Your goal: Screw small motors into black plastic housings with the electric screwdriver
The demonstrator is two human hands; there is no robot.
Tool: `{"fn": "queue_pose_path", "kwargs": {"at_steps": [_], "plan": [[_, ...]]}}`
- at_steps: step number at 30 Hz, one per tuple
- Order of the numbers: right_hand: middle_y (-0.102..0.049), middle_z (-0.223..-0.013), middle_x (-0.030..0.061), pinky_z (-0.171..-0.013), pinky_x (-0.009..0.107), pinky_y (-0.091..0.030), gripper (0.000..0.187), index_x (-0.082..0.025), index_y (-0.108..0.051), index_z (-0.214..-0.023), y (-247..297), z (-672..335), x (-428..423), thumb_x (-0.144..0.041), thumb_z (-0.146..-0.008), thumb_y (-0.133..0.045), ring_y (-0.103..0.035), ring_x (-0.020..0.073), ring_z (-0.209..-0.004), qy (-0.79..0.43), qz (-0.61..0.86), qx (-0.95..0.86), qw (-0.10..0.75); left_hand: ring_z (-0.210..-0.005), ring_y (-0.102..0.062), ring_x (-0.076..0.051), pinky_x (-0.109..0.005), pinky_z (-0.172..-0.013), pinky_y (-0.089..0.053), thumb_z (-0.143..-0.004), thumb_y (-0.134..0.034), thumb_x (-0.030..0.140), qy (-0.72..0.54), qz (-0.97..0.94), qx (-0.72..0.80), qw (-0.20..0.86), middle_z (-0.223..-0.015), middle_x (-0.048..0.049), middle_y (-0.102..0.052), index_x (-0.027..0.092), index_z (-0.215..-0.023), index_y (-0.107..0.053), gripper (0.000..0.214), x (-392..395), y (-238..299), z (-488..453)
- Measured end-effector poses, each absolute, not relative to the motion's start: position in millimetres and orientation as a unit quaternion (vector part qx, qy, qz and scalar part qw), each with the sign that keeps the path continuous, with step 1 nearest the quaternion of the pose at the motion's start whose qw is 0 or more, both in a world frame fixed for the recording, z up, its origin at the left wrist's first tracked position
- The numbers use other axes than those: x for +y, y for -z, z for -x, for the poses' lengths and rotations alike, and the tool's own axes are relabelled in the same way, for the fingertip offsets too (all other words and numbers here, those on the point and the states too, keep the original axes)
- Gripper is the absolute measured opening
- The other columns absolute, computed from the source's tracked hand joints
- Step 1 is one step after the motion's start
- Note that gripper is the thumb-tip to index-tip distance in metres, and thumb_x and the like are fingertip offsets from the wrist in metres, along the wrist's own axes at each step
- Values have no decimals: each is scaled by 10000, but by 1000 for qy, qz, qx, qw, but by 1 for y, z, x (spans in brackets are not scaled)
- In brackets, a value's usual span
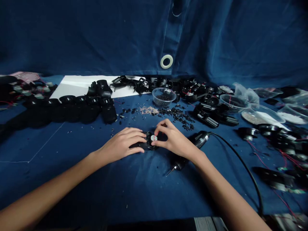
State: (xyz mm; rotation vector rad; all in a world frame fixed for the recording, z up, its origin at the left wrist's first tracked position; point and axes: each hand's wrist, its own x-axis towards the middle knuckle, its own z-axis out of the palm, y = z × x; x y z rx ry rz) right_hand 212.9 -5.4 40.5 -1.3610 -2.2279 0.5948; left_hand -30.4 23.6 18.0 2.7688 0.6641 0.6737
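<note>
My left hand (121, 144) lies over a black plastic housing (141, 146) and grips it against the blue cloth. My right hand (174, 139) pinches at a small round silver-and-white disc (154, 138) set in the housing, with thumb and forefinger on its edge. Just below my right wrist lies a black corded electric screwdriver (185, 154), its bit pointing down and left, not held. The fingers hide most of the housing.
Black plastic housings lie in rows at the left and right, some with red wires. Loose black pieces and silver screws (149, 110) are scattered behind my hands. Clear bowls (163, 97) of small parts stand at the back, before a hanging blue tarp (166, 38).
</note>
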Motion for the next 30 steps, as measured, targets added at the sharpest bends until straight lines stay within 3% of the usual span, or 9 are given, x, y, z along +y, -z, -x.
{"fn": "queue_pose_path", "kwargs": {"at_steps": [9,19,25,30], "plan": [[-544,-928,25,-761,288,-436,225,-195,-572,-922,-40,-212,-1,-372,-805,-650,-541,147,-831,-254,481,-808,227,-1133,-533,-190,-352,-973,-435,-869,-594,373,-257,-937,232,55,-1139,-9,-654,226,-1088,-638,267,18,-14,27],[-587,-902,16,-746,284,-433,216,-195,-574,-906,-40,-212,0,-379,-815,-639,-557,144,-822,-278,480,-801,224,-1109,-535,-204,-354,-929,-452,-899,-546,378,-222,-949,225,-13,-1146,-4,-652,210,-1110,-617,279,15,-17,22],[-557,-1131,54,-901,336,-437,557,-214,-526,-1196,-39,-211,2,-494,-738,-676,-535,187,-1032,-263,446,-829,212,-1126,-517,-190,-342,-963,-424,-909,-526,386,-216,-954,208,4,-1144,-2,-651,203,-1121,-603,290,20,-16,24],[-570,-1097,74,-888,363,-436,636,-186,-528,-1190,-35,-207,5,-552,-695,-685,-525,225,-1032,-222,433,-856,174,-1154,-492,-186,-337,-995,-381,-917,-512,387,-186,-957,219,43,-1183,-20,-621,204,-1141,-584,298,19,-22,25]]}}
